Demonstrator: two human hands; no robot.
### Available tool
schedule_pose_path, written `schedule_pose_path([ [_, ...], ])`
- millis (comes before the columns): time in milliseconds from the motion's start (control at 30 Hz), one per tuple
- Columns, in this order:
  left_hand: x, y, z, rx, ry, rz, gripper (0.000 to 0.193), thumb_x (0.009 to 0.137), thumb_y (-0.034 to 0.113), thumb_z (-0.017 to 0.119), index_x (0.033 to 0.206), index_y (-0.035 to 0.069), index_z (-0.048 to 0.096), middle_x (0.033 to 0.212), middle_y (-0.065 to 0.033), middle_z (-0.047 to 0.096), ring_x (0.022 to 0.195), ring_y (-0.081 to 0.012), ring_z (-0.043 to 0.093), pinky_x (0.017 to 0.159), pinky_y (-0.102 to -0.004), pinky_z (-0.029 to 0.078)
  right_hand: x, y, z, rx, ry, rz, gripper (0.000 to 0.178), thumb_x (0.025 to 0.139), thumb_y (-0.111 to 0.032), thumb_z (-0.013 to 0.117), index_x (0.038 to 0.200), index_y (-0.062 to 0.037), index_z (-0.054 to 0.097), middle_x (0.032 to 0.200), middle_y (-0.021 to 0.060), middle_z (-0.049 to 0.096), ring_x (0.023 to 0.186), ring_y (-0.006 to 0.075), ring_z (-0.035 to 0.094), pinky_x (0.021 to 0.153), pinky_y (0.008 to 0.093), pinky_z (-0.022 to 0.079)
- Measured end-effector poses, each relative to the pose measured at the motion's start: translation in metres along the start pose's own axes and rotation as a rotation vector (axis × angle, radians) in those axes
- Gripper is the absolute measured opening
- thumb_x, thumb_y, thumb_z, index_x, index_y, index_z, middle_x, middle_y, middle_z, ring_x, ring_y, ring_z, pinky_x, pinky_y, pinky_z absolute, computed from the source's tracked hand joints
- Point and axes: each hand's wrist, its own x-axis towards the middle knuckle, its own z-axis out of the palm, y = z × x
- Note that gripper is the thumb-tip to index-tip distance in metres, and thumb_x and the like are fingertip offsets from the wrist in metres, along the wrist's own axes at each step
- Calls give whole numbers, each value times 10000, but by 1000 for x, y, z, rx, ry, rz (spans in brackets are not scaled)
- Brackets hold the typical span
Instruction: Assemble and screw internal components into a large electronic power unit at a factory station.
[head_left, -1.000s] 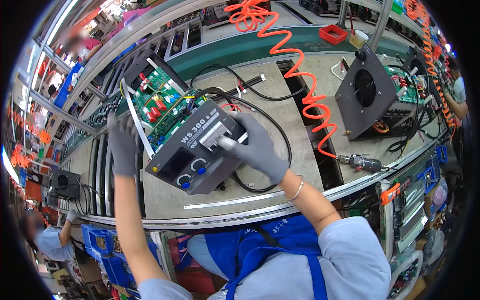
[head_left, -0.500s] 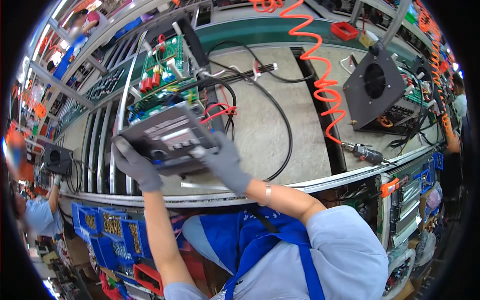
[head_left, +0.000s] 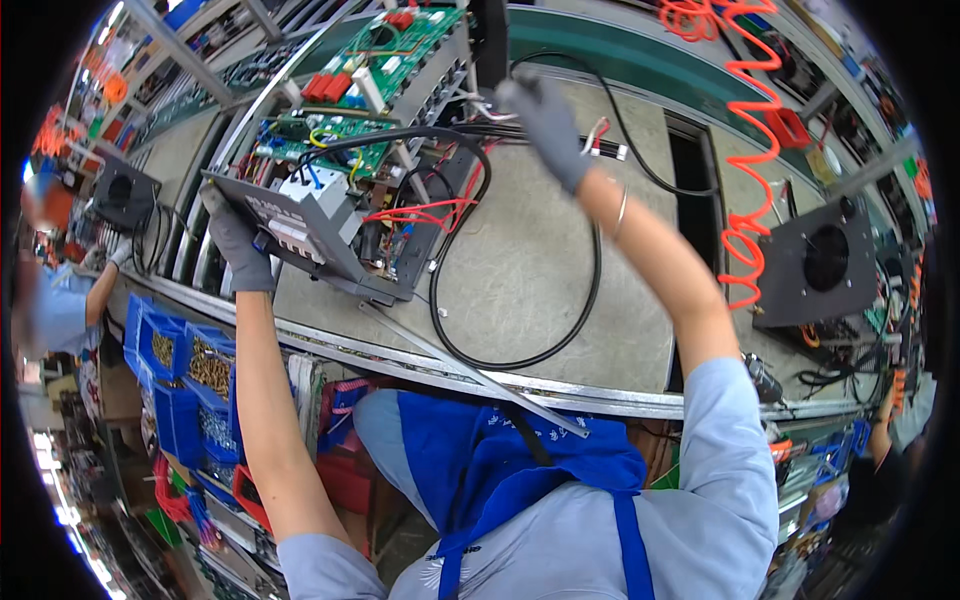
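Observation:
My left hand, in a grey glove, grips the left edge of a dark front panel. The panel leans at the near end of an open electrical unit and has a grey breaker block behind it. Green circuit boards with red parts and white posts fill the unit. A black cable and red wires come out of its right side. My right hand, also gloved, is raised beside the unit's far end, near white connector wires. Its fingers are blurred.
A metal strip sticks out over the bench's front edge. Black cable loops across the bench top. An orange coiled hose hangs at the right, near another unit with a round opening. Blue bins of screws stand lower left; a co-worker is beyond.
My right hand has let go of the front panel and moved away to the far end of the unit. My left hand still holds the panel, now tilted differently. The view has shifted.

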Motion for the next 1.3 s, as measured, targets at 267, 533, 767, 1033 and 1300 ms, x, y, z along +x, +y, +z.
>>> schedule_pose_path([
  [267, -20, 12, -8, 130, 237, 108, 676, 884, 646, 466, 1138, 30, 581, 960, -110, 654, 818, -208, 637, 704, -325, 529, 190, 21, 57, 248, -157, 135, 413, 766, -147, 598, 1144, 20, 585, 893, 124, 660, 700, 208, 627, 634, 336, 520],
  [533, -15, -1, 14, 171, 218, 124, 703, 879, 690, 399, 906, 32, 643, 713, -80, 649, 617, -192, 621, 580, -307, 506, 191, 59, 20, 318, -101, 93, 229, 748, -78, 536, 891, -13, 702, 685, 65, 642, 613, 155, 591, 578, 305, 475],
  [767, 114, -26, -152, 46, 54, 114, 620, 912, 551, 500, 1210, 10, 553, 1001, -132, 666, 875, -243, 654, 803, -331, 530, 151, 20, 7, -96, 103, 36, 254, 741, -74, 546, 923, -34, 718, 709, 75, 669, 629, 155, 612, 594, 313, 485],
  [1033, 106, -87, -49, -37, 100, -67, 626, 918, 546, 498, 1243, 12, 532, 1102, -125, 619, 991, -227, 600, 880, -343, 480, 37, 10, -97, -362, 248, -99, 290, 796, -246, 601, 971, -35, 696, 799, 126, 690, 741, 160, 622, 721, 333, 472],
  [1300, -9, -1, -17, -70, 199, -136, 635, 925, 540, 496, 1281, 13, 508, 1217, -116, 565, 1123, -209, 539, 969, -356, 423, -51, -54, -101, -561, 172, -233, 456, 877, -105, 569, 1293, 54, 475, 1192, 156, 584, 1075, 211, 548, 956, 331, 402],
])
